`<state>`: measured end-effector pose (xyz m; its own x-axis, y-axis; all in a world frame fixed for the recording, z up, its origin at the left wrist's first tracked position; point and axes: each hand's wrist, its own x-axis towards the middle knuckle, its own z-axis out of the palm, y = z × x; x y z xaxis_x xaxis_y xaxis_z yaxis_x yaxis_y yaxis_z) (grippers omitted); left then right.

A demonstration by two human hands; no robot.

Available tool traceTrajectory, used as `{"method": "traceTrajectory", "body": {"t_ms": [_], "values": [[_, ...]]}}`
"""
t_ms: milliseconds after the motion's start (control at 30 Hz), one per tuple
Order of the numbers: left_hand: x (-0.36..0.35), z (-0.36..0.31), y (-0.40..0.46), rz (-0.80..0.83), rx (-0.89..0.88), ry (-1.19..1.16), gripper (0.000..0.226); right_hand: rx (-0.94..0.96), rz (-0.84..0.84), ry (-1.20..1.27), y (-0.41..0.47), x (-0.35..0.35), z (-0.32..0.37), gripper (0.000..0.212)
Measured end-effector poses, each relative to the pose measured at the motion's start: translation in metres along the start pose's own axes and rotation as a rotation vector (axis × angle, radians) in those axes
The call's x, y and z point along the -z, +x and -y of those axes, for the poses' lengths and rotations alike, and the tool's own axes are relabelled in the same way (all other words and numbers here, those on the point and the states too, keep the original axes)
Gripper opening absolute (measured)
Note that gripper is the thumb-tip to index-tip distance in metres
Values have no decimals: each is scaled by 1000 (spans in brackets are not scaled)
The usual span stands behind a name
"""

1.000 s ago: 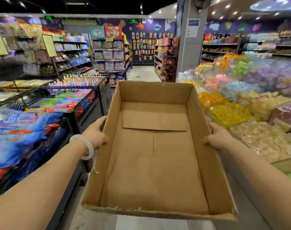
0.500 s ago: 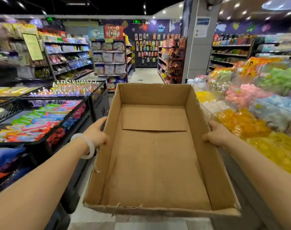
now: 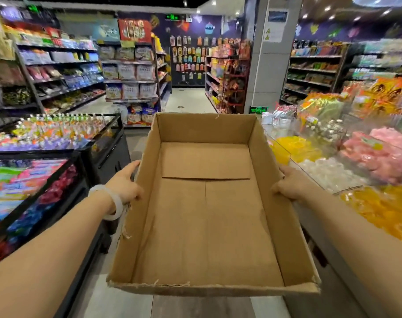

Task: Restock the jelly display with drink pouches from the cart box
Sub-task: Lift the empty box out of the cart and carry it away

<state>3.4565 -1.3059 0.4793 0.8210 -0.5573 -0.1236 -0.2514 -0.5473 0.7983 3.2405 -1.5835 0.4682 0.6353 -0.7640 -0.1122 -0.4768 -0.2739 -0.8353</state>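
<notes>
Head view: you hold the empty box (image 3: 209,226) in the aisle, left hand (image 3: 124,187) and right hand (image 3: 291,185) gripping its side walls; fingers hidden outside. Drink pouches (image 3: 62,127), probably, stand blurred at left

Fingers of each hand (image 3: 124,187) hidden behind box (image 3: 209,226) walls.

Both arms outstretched, left hand (image 3: 124,187) and right hand (image 3: 291,185) gripping.
</notes>
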Motion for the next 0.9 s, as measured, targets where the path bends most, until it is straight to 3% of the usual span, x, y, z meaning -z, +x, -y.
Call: {"method": "traceTrajectory", "body": {"t_ms": [467,733,900], "values": [[-31,-59,392,40,18,46,87,-53,-81,-28,377,-29,35,38],[-50,-117,606,-37,66,72,87,-27,-38,-67,609,-26,79,38],[-67,-134,740,-29,75,74,87,-21,-32,-26,744,-35,88,49]]}}
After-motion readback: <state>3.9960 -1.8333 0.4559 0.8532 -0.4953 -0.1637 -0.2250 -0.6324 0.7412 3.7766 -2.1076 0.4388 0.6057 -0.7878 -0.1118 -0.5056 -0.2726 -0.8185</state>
